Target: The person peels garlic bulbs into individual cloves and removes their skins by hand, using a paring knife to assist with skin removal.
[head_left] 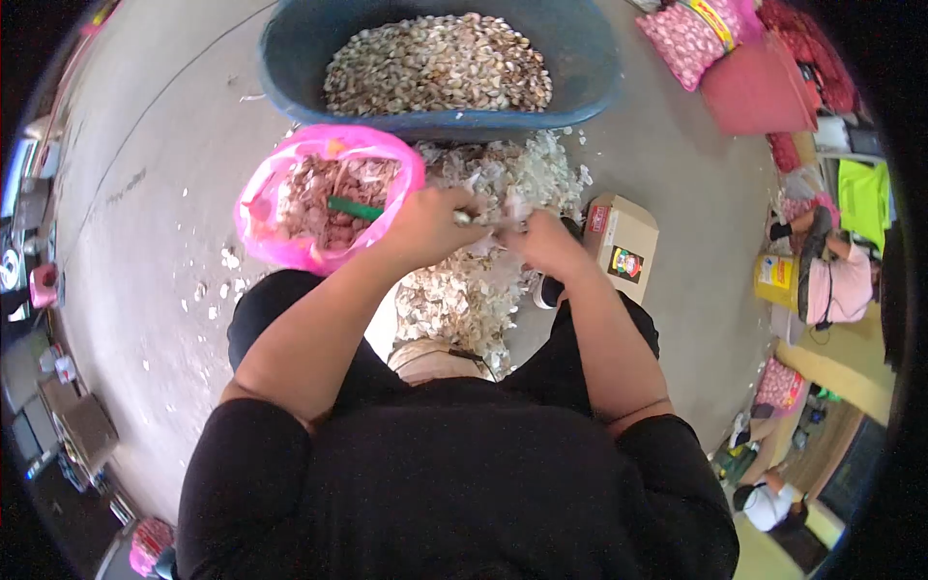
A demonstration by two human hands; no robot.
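My left hand (440, 227) is bent over the pile of papery peelings (454, 300), its fingers curled around a small pale piece that looks like a garlic clove. Close beside it, my right hand (549, 246) has its fingertips drawn together and blurred; what they hold cannot be made out. To the left stands a pink plastic bag (256, 217) holding reddish-brown bulbs and skins, with a green handle (355, 208) lying on top. Beyond my hands, a large blue tub (594, 68) holds many pale cloves (440, 63).
An open cardboard box (633, 237) sits right of my hands. A red tub (759, 87) and a filled pink sack (681, 43) are at the upper right. One person in pink (839, 287) and another in white (767, 505) are at the right. Skins litter the floor.
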